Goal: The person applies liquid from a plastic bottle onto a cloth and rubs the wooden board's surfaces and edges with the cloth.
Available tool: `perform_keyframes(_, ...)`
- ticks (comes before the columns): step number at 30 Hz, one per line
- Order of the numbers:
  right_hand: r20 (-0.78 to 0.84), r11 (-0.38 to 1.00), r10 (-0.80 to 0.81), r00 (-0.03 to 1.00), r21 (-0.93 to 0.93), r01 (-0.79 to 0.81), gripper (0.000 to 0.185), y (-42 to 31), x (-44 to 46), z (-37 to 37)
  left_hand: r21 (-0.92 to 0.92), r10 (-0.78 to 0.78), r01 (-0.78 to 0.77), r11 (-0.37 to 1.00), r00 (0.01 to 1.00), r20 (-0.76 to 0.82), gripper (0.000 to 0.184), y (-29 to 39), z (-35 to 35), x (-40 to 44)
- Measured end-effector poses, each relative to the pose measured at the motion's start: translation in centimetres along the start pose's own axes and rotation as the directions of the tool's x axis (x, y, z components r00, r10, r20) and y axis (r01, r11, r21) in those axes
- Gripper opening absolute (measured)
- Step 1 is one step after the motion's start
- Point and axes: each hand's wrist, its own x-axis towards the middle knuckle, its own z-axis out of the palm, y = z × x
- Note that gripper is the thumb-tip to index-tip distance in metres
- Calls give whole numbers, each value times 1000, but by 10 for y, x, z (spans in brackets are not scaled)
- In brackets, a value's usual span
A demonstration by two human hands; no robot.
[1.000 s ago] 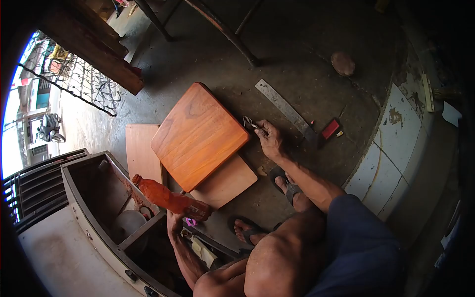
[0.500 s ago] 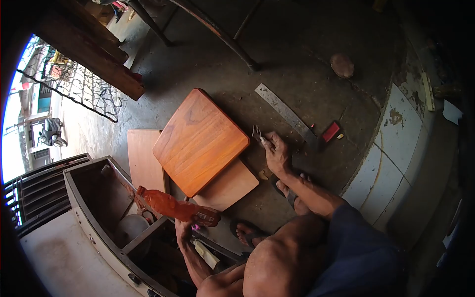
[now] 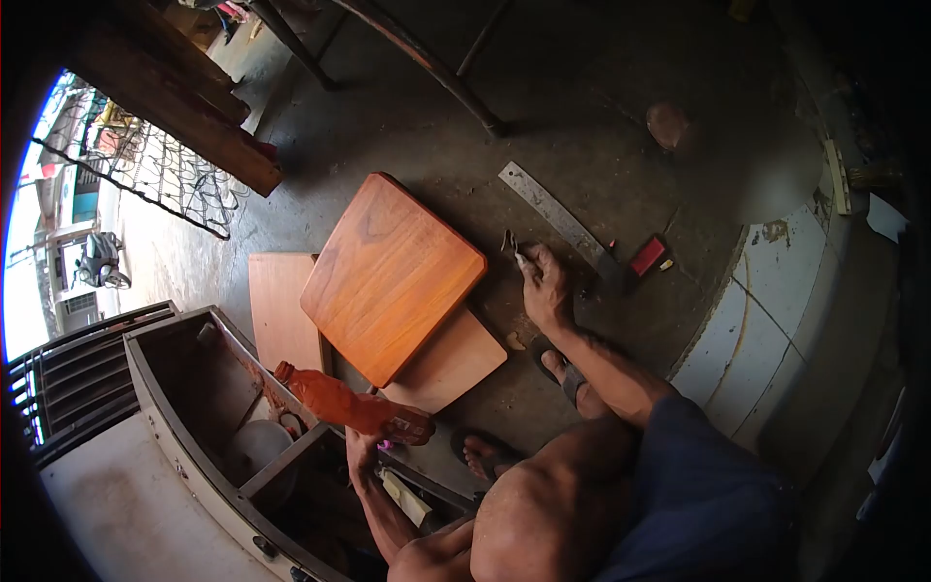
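My left hand [image 3: 363, 448] is wrapped round an orange-red plastic bottle [image 3: 344, 403], held over the edge of the open box, its cap toward the upper left. The fingers of my right hand [image 3: 545, 286] pinch a small bent metal piece [image 3: 511, 242]; its exact kind is too small to tell. Between my hands lies a varnished orange wooden board [image 3: 393, 276]. It rests over two paler boards, one at the left [image 3: 281, 306] and one at the lower right [image 3: 451, 364]. Neither hand touches the varnished board.
Beyond my right hand lie a metal ruler [image 3: 558, 215] and a red box [image 3: 647, 255]. A frame with compartments [image 3: 281, 464] stands at the lower left. Metal legs [image 3: 427, 63] and a wooden beam [image 3: 179, 107] are at the top. White tiles [image 3: 776, 310] edge the right side.
My right hand has moved right and slightly down with the metal piece. My left hand and the bottle have shifted slightly right and down. A pale blur now shows above the white tiles.
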Motion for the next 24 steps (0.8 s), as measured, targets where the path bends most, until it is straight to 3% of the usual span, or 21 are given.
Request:
perform_keyframes(1,-43,999,-43,998,30,44,11,-2,7,2,-5,-9,9,1000,1000,-8,65,-4,3,-5)
perform_keyframes(3,118,975,-52,992,-210,76,10,-6,-24,11,-21,-20,20,1000,1000,-24,66,-2,7,-4)
perform_keyframes(4,118,949,-195,974,-227,218,9,-5,-37,13,-30,57,-55,998,997,45,66,-3,9,-2)
perform_keyframes(5,108,950,-205,973,-219,224,9,1,-25,16,-23,70,-69,997,996,48,66,-3,9,4)
perform_keyframes(7,-82,997,12,997,82,-5,7,19,9,16,37,-15,15,999,1000,19,71,-7,12,-6)
perform_keyframes(8,-102,990,-17,995,136,31,7,0,30,11,35,-27,27,999,1000,8,71,-9,13,-13)
perform_keyframes(11,-31,996,-69,997,47,70,8,18,19,34,15,-25,25,1000,1000,17,71,-9,18,-9)
perform_keyframes(12,52,999,29,998,-36,-28,9,22,17,24,31,68,-68,997,998,20,70,-16,19,-8)
perform_keyframes(13,9,999,29,1000,42,-29,9,25,20,23,49,152,-153,987,988,17,69,-17,19,-7)
perform_keyframes(15,-135,987,-60,989,142,80,9,22,35,20,17,60,-60,998,998,14,72,-18,17,-12)
perform_keyframes(17,69,995,71,995,71,-76,9,-5,21,21,-11,-55,55,998,998,28,72,-7,19,-13)
perform_keyframes(18,30,995,-84,996,-43,86,8,1,6,26,-22,-20,21,1000,999,32,73,-9,18,-11)
perform_keyframes(19,102,997,69,992,23,-72,6,8,-1,24,0,67,-67,998,996,53,72,-18,14,-7)
perform_keyframes(21,50,994,102,994,20,-103,6,10,8,18,68,9,-10,998,1000,22,72,-10,16,-10)
perform_keyframes(22,-141,997,-26,990,62,35,5,12,23,24,36,-26,25,999,1000,17,72,-6,19,-11)
perform_keyframes(24,-28,997,-51,998,-64,49,5,4,23,26,18,-76,76,997,997,-6,71,4,27,-16)
